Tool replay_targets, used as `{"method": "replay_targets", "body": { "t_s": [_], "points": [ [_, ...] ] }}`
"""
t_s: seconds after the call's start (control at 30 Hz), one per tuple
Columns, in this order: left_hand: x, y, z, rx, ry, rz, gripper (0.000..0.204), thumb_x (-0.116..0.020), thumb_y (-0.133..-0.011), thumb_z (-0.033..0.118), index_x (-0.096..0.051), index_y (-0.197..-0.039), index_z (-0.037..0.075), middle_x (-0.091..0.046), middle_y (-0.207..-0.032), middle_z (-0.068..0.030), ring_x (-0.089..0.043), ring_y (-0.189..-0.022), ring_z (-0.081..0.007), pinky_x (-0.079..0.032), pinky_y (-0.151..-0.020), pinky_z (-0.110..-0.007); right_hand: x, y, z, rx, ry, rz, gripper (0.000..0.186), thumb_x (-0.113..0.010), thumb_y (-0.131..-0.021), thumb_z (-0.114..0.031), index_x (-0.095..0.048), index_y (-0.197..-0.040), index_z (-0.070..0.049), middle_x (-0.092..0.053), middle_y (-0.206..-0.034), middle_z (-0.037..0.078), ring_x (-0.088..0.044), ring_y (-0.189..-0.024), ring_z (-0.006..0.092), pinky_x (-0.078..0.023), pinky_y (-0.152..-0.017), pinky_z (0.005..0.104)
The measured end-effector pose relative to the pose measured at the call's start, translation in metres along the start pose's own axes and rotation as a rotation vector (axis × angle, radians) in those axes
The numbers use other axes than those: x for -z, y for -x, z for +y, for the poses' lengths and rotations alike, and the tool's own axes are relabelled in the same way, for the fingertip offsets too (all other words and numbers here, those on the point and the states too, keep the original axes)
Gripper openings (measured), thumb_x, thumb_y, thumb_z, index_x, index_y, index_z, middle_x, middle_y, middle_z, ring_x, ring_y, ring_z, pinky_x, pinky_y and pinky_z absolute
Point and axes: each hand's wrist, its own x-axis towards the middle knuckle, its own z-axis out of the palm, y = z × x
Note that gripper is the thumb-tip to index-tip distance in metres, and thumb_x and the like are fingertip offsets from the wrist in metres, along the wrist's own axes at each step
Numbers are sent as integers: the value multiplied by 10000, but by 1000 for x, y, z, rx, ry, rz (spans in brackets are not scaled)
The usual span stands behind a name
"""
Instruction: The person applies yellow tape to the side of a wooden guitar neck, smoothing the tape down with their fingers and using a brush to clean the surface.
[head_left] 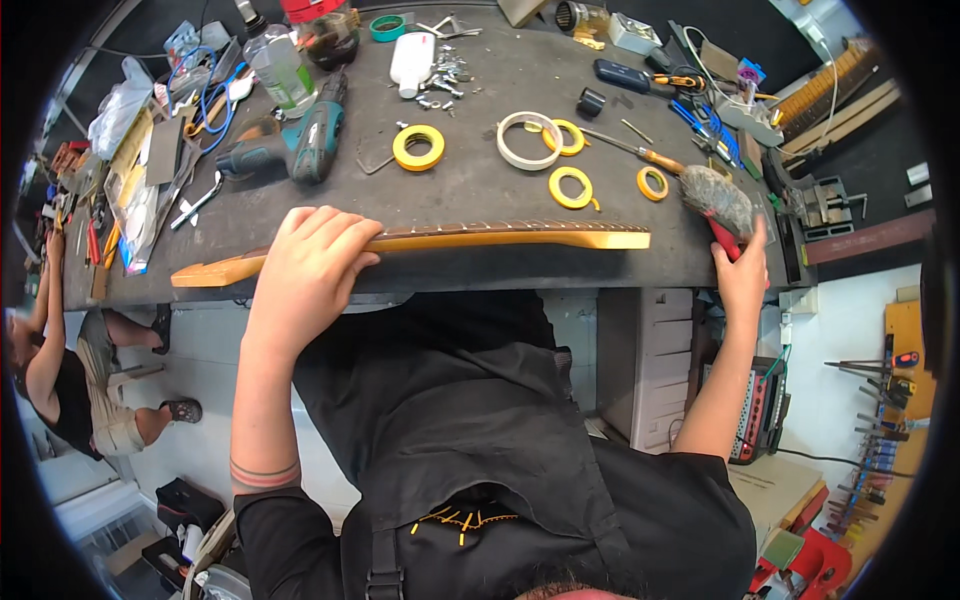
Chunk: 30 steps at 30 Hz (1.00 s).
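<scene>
My left hand (312,262) is closed round a guitar neck (520,237), near its headstock end. The neck lies on its side along the bench's front edge, its dark fretboard facing away from me and its pale wood toward me. At the right, my right hand (743,278) grips the red handle of a brush with grey bristles (718,195). The bristles point away from me over the bench, apart from the neck. Beyond the neck lie several yellow tape rolls (418,148) and a wider cream tape roll (530,140).
A teal cordless drill (318,135) and a spray bottle (278,65) stand at the back left. A white bottle (412,65) lies beside loose metal hardware (450,75). A wooden-handled screwdriver (640,150) is near the brush. Another person (85,370) works at the far left.
</scene>
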Motion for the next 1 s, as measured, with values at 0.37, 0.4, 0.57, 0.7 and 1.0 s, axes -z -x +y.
{"method": "replay_targets", "body": {
  "t_s": [0.37,0.4,0.57,0.7,1.0],
  "points": [
    [0,-3,-11,140,-47,-30,437,-854,-958,92,-743,-1378,45,-775,-1225,-118,-714,-1211,-351,-509,-1116,-481,-46,-48,20,139,272,86,392,-786,-1112,-375,-753,-1324,-47,-762,-1314,176,-724,-1266,434,-564,-1051,587],
    [-1,-3,-11,142,-50,-30,437,-854,-958,92,-743,-1378,45,-775,-1225,-118,-714,-1211,-351,-509,-1116,-481,-47,-48,21,141,268,86,392,-786,-1112,-375,-753,-1324,-47,-762,-1314,176,-724,-1266,434,-564,-1051,587],
    [5,5,-15,206,-67,-22,398,-843,-989,121,-752,-1368,40,-778,-1251,-123,-715,-1224,-354,-501,-1143,-488,-52,-36,12,78,286,84,582,-817,-1055,-318,-655,-1555,-67,-703,-1496,181,-656,-1429,435,-489,-1217,595],
    [9,12,-17,250,-80,-15,375,-847,-1004,152,-763,-1352,40,-779,-1247,-121,-716,-1225,-353,-500,-1144,-491,-42,-22,-19,149,151,250,650,-746,-1014,-143,-606,-1647,-90,-603,-1638,182,-564,-1564,430,-409,-1318,604],
    [-15,-15,10,133,-30,59,352,-859,-1010,170,-771,-1325,38,-772,-1194,-108,-721,-1171,-343,-515,-1093,-477,-10,19,-132,414,-364,89,559,-653,-1018,43,-657,-1571,-36,-630,-1618,193,-580,-1542,388,-414,-1332,523]
  ]
}}
